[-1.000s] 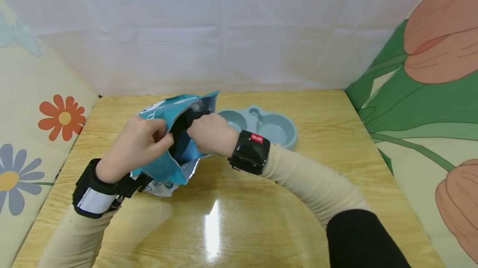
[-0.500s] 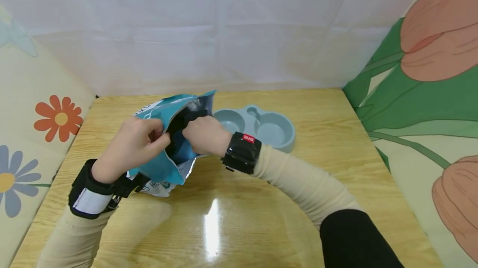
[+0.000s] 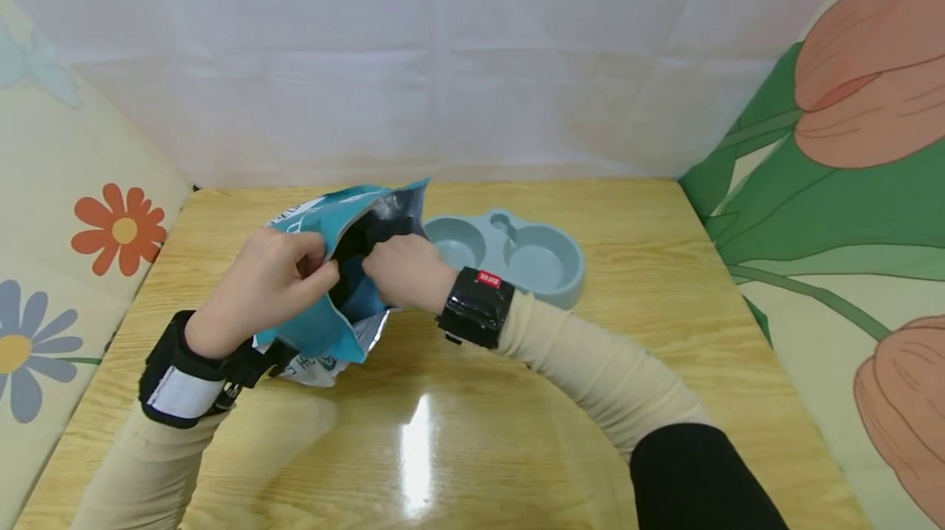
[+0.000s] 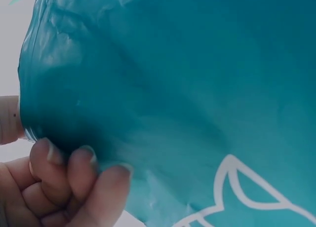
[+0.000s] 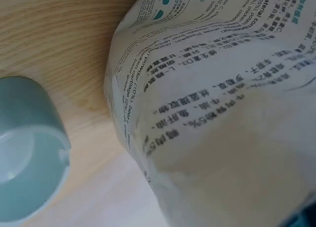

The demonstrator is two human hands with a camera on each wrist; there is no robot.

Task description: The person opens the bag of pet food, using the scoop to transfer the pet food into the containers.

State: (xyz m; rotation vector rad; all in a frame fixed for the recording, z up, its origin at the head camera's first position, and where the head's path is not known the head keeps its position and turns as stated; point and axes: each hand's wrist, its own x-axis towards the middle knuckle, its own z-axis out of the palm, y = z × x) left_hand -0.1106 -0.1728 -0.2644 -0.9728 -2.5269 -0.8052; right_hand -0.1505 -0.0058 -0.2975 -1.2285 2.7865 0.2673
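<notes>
A teal and white printed foil bag (image 3: 317, 329) stands tilted on the table, its mouth gaping toward the right and showing a dark silvery inside. My left hand (image 3: 269, 280) grips the left rim of that mouth. In the left wrist view, curled fingers (image 4: 106, 192) lie against the teal outside, with the thumb past the edge. At the opposite rim, my right hand (image 3: 409, 271) holds the bag, its fingertips hidden in the mouth. Only the bag's white side (image 5: 217, 89), covered in small ingredient text, shows in the right wrist view; the hand is out of sight there.
Behind my right wrist stands a grey-blue double bowl (image 3: 509, 247) with two round hollows and a small one between. In the right wrist view the bowl (image 5: 34, 108) is left of the bag. A white cloth (image 3: 443, 87) borders the wooden table (image 3: 517, 440) at the back.
My right hand has shifted slightly left and down at the bag's mouth. The left hand keeps its grip, and the bag and bowl stay nearly as they were.
</notes>
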